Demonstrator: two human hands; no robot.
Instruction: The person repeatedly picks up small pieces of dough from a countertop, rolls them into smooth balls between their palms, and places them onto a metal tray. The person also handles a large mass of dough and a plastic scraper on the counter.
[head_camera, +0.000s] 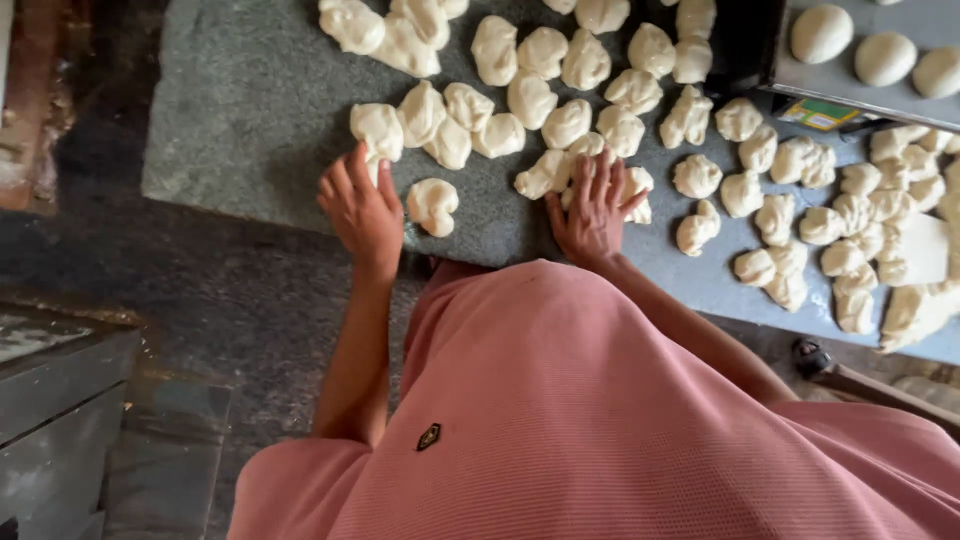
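Nearest to the camera is the pink ribbed shirt (600, 420) of the person, which fills the lower part of the view. Beyond it lies the grey stone slab (250, 110), the largest thing on the work place, and it carries many torn dough pieces (560, 90), spread from 11 o'clock to 3 o'clock. At 1 o'clock a metal tray (870, 85) holds smooth, round dough balls (821, 32). At 3 o'clock, among the rough pieces, lies a flat pale scraper (925, 250), as far as I can tell.

The left hand (362, 210) rests flat on the slab with the fingers spread, and it is pressed on a dough piece (378, 130) at its fingertips; it does not clench anything. One loose dough lump (433, 205) lies just beside this hand, at its 3 o'clock. The right hand (595, 210) is also open, palm down, and it covers a small dough piece (636, 190) under the fingers, so this is a pressing hold and not a pinch.

I judge that the dough is soft, light and a little sticky. It will change shape under any pressure, and it can stretch or tear if one pulls it by an edge. It is better to take each piece from above with the whole cupped palm, fingers around the sides. The slab looks smooth, so the pieces probably slide and roll easily.
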